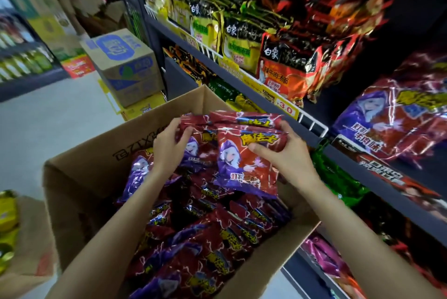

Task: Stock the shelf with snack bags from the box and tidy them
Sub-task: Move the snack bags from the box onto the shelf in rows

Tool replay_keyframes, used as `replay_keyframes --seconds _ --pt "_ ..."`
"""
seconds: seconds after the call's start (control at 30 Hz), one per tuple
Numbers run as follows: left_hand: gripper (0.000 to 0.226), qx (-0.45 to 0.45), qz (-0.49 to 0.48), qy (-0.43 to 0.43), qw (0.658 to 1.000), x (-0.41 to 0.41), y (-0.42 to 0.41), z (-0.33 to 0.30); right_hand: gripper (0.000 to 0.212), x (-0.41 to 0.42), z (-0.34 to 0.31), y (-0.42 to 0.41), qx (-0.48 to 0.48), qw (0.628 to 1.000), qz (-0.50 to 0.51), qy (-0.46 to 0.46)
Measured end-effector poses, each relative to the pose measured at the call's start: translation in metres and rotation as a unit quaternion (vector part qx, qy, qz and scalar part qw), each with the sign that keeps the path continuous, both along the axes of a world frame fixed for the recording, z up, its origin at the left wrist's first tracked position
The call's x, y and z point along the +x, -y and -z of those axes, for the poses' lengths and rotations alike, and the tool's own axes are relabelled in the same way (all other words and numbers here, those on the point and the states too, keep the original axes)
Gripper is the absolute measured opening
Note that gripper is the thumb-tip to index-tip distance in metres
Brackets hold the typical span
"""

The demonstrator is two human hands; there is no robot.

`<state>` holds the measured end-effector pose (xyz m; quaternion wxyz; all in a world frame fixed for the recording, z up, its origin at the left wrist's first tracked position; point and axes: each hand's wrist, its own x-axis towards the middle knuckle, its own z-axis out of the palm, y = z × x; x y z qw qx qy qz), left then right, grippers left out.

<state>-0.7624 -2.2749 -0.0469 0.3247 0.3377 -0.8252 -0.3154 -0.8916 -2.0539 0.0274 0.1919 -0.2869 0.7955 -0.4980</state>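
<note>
Red-and-purple foil bags fill the box nearly to its rim; box sits open-topped just beside the shelf. A small stack of bags is raised above the box's far corner, by the shelf's front edge.

Right hand: closed on the stack's right side, thumb across the front bag's upper face, fingers behind. Left hand: fingers curled around the stack's left edge, steadying it. Both gripping.

Matching bags already lie on the shelf to the right, at its front edge.

Handling, judged: bags look light, soft and air-puffed; glossy film likely slippery, so a stack may fan out or shed a bag. Contents probably brittle, so avoid squeezing the middle. Best hold: pinch along side seams or top seal, both hands pressing the stack together from opposite edges.

Step in hand: gathering a stack to carry across to the shelf. Box mostly full, so much left.
</note>
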Motion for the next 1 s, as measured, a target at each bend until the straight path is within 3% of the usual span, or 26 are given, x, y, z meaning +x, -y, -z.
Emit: replay_keyframes --seconds 0.1,0.37,0.47,0.67,0.77,0.87,1.0 --pt "0.024 -0.05 0.052 -0.068 0.995 0.004 -0.025 -0.05 0.068 0.001 -0.029 -0.04 -0.154 0.978 0.021 0.14" --pt "0.036 -0.095 0.127 -0.145 0.977 -0.038 -0.119 -0.146 0.081 -0.028 -0.072 -0.158 -0.306 0.935 0.133 0.124" --pt "0.039 -0.102 0.156 -0.165 0.969 -0.065 -0.156 -0.162 0.075 -0.041 -0.083 -0.206 -0.322 0.928 0.156 0.105" --pt "0.023 -0.124 0.211 -0.237 0.94 -0.111 -0.239 -0.186 0.063 -0.06 -0.092 -0.297 -0.325 0.903 0.281 0.025" --pt "0.032 -0.058 0.275 -0.265 0.922 -0.142 -0.277 -0.194 0.059 -0.074 -0.092 -0.341 -0.31 0.885 0.346 -0.028" --pt "0.023 0.004 0.337 -0.264 0.904 -0.184 -0.319 -0.198 0.058 -0.088 -0.093 -0.377 -0.294 0.869 0.392 -0.069" --pt "0.02 0.049 0.361 -0.2 0.909 -0.253 -0.365 -0.179 0.053 -0.107 -0.09 -0.412 -0.25 0.856 0.435 -0.127"
